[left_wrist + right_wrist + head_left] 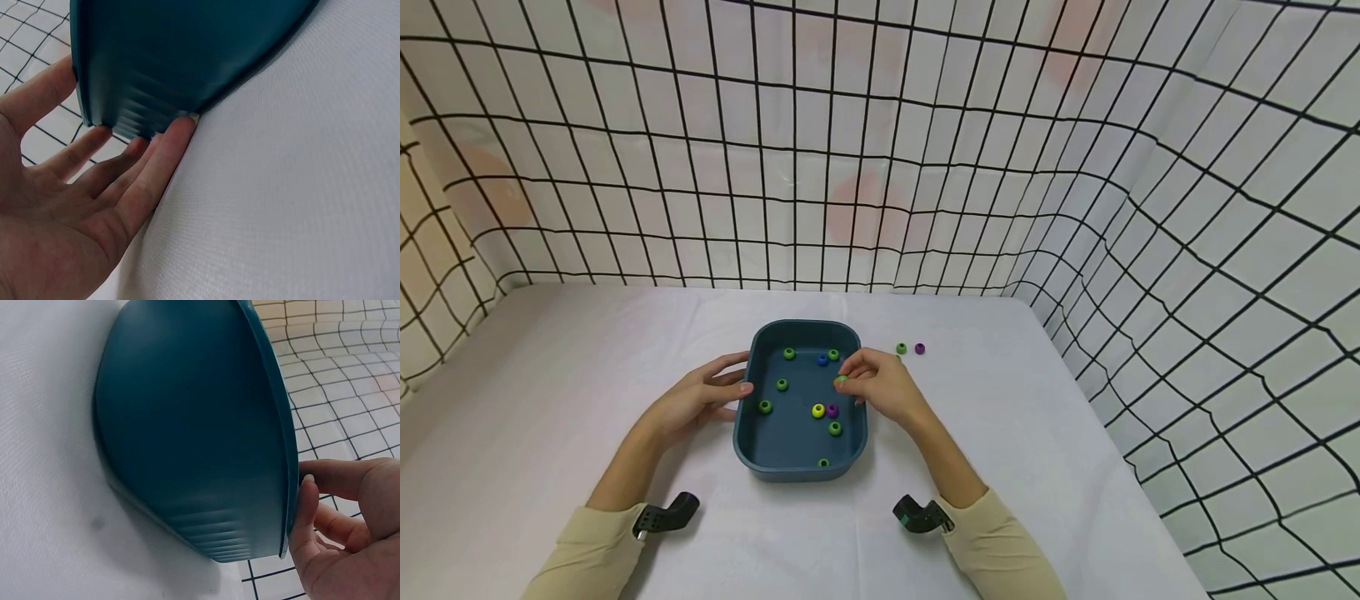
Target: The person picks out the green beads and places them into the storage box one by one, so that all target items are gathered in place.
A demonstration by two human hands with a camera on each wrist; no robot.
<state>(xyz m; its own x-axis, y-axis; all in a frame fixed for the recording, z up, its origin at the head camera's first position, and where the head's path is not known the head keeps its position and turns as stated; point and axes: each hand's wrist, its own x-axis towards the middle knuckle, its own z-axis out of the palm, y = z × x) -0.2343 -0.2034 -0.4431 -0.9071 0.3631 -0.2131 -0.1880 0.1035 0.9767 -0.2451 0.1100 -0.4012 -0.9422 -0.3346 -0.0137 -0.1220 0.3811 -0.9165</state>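
A dark blue plastic bin (790,475) stands on the white cloth, holding several green beads (782,384), a blue bead (823,360), a yellow bead (818,411) and a purple bead (832,411). My left hand (692,398) grips the bin's left side, thumb over the rim and fingers against the ridged outer wall (144,106). Over the right rim, my right hand (883,387) pinches a green bead (842,379) between thumb and fingertips, with a bit of orange showing beside it. In the right wrist view the rim hides those fingertips' hold.
On the cloth right of the bin lie a loose green bead (901,348) and a purple bead (920,348), with another green one partly behind the right hand. A black wire grid (793,200) fences the table's back and sides.
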